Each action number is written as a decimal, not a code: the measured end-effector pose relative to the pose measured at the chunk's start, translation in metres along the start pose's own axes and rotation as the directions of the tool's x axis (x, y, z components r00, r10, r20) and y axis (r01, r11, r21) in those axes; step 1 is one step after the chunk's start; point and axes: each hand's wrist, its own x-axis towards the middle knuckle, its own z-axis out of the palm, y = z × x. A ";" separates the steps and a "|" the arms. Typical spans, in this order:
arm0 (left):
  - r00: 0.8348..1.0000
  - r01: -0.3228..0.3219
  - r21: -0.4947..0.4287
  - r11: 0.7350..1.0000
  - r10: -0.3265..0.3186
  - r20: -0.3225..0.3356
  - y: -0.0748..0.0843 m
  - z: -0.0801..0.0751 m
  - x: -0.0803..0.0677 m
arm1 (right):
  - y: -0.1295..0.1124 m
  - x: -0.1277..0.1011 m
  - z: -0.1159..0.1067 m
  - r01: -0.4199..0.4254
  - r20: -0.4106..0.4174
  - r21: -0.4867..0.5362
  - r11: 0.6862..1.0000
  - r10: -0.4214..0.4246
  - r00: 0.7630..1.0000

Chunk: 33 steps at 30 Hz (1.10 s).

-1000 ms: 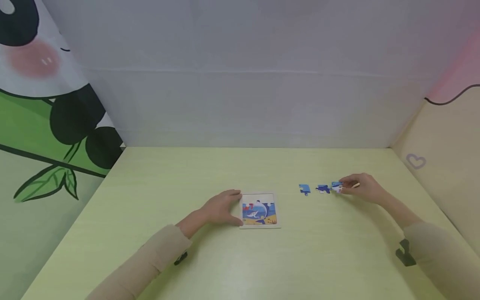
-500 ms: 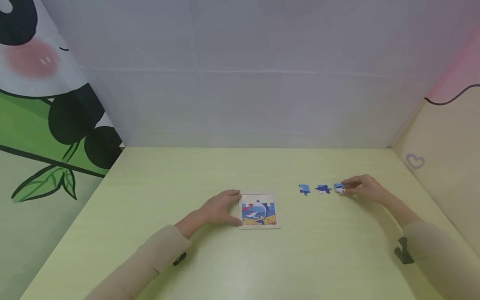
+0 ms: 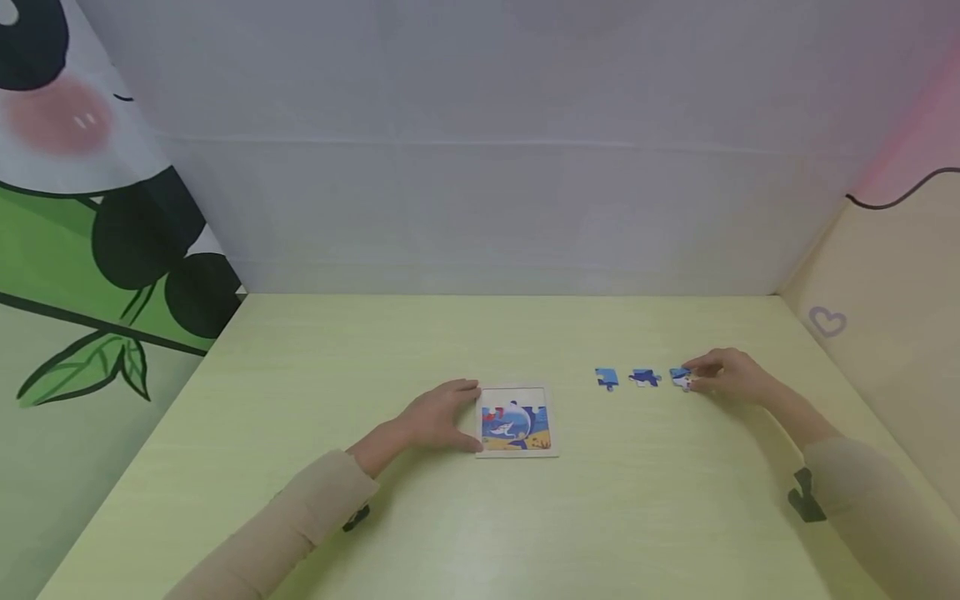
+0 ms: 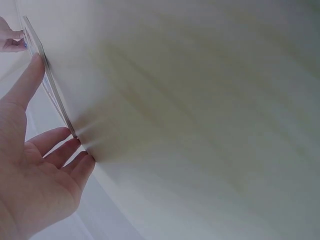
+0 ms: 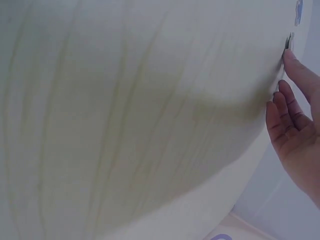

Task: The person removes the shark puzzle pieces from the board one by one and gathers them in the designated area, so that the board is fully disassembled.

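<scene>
In the head view a white-framed jigsaw puzzle (image 3: 517, 456) lies on the table, its dolphin picture filling the lower part and a white band showing along the top. My left hand (image 3: 437, 417) holds its left side, thumb at the near corner and fingers at the far one. The left wrist view shows this thumb (image 4: 36, 65) against the frame's edge. To the right, my right hand (image 3: 731, 377) pinches a blue and white puzzle piece (image 3: 680, 378) at the tabletop. Two more pieces lie left of it: a dark blue one (image 3: 645, 377) and a light blue one (image 3: 607, 378).
The pale yellow table (image 3: 420, 517) runs back to a grey-white wall panel (image 3: 480, 217). Side panels stand at both ends, the left one (image 3: 97, 275) with a cartoon print, the right one (image 3: 885, 275) with a small heart.
The right hand has slid its piece slightly to the right, so a gap now separates it from the dark blue piece. The left hand keeps its hold on the puzzle frame.
</scene>
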 end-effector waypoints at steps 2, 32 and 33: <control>1.000 0.000 -0.003 1.000 0.000 0.000 0.001 -0.001 0.000 | 0.000 0.000 -0.001 0.009 0.005 -0.009 1.000 -0.009 1.000; 1.000 -0.004 -0.027 1.000 0.004 0.010 0.006 -0.006 -0.004 | -0.017 0.004 -0.004 0.015 -0.010 -0.005 1.000 -0.015 1.000; 1.000 -0.004 -0.020 1.000 0.005 0.009 0.006 -0.006 -0.004 | -0.024 0.006 -0.003 0.017 -0.014 -0.003 1.000 -0.017 1.000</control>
